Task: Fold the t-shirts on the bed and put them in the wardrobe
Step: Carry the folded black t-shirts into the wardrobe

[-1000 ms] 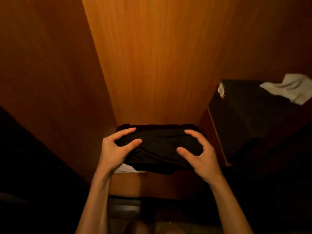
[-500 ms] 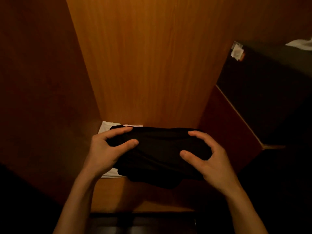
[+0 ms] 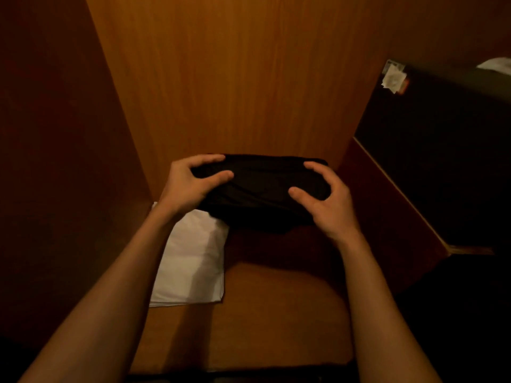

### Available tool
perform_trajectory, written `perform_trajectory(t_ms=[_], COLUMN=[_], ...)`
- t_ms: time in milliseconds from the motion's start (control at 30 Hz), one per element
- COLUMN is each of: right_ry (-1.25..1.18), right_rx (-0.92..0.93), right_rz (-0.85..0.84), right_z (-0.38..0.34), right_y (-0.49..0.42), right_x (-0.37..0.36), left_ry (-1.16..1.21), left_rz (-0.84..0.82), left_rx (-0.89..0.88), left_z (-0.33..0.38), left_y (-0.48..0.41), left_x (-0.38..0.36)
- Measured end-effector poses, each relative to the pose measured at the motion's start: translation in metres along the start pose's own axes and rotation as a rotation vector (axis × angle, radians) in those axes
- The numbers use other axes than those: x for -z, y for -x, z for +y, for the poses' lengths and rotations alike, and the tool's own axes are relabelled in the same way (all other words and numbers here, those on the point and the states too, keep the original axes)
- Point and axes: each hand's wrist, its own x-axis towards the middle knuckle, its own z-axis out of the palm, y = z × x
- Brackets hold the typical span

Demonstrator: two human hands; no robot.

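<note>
A folded black t-shirt (image 3: 262, 189) is held inside the wooden wardrobe, close to its back panel (image 3: 235, 78) and just above the shelf (image 3: 276, 313). My left hand (image 3: 190, 186) grips its left end, fingers curled over the far edge and thumb on top. My right hand (image 3: 329, 200) grips the right end the same way. A folded white t-shirt (image 3: 190, 261) lies flat on the shelf at the left, its far end partly hidden under the black one and my left wrist.
The wardrobe's left side wall (image 3: 60, 161) and right side wall (image 3: 387, 211) close in the shelf. A dark panel (image 3: 442, 161) with a white paper tag (image 3: 394, 77) stands at the right. White cloth (image 3: 497, 66) shows at the far right edge.
Both hands have carried the black t-shirt deeper into the wardrobe, toward the back panel. More of the shelf and of the white t-shirt now shows in front.
</note>
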Motion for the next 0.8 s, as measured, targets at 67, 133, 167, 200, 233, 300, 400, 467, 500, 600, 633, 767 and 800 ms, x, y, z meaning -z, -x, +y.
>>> perform_trajectory(t_ms=[67,133,167,200,233,300,400,467,500,600,633,767,800], right_ry=[0.014,0.026,0.036,0.052,0.072,0.09,0.134,0.162,0.158,0.156,0.168,0.219,0.272], right_rx=[-0.022,-0.062,-0.102,-0.14,-0.173,-0.266,-0.37,-0.392,-0.398,-0.389,-0.388,-0.436,-0.468], right_rz=[-0.025,-0.072,-0.099,-0.119,-0.142,-0.192,-0.201,-0.182,-0.181,-0.165,-0.153,-0.165,-0.191], right_z=[0.018,0.049,0.069,0.089,0.113,0.16,0.206,0.214,0.215,0.216,0.216,0.205,0.203], right_y=[0.006,0.022,0.035,0.05,0.067,0.111,0.164,0.172,0.17,0.158,0.153,0.133,0.131], right_x=[-0.001,-0.005,-0.008,-0.012,-0.017,-0.03,-0.042,-0.041,-0.041,-0.044,-0.046,-0.048,-0.047], left_ry=[0.034,0.042,0.022,0.011,0.013,0.023,-0.035,-0.1,-0.116,-0.139,-0.16,-0.284,-0.338], left_rz=[-0.024,-0.05,-0.069,-0.099,-0.135,-0.217,-0.247,-0.249,-0.255,-0.277,-0.281,-0.289,-0.308], left_rx=[0.032,0.07,0.095,0.129,0.184,0.299,0.354,0.372,0.396,0.432,0.426,0.459,0.473], left_z=[-0.023,-0.06,-0.083,-0.108,-0.133,-0.179,-0.223,-0.23,-0.23,-0.225,-0.221,-0.205,-0.201], left_y=[0.004,0.021,0.035,0.051,0.07,0.106,0.135,0.137,0.138,0.136,0.133,0.116,0.114], left_x=[-0.004,-0.016,-0.024,-0.033,-0.042,-0.058,-0.07,-0.071,-0.072,-0.078,-0.081,-0.092,-0.094])
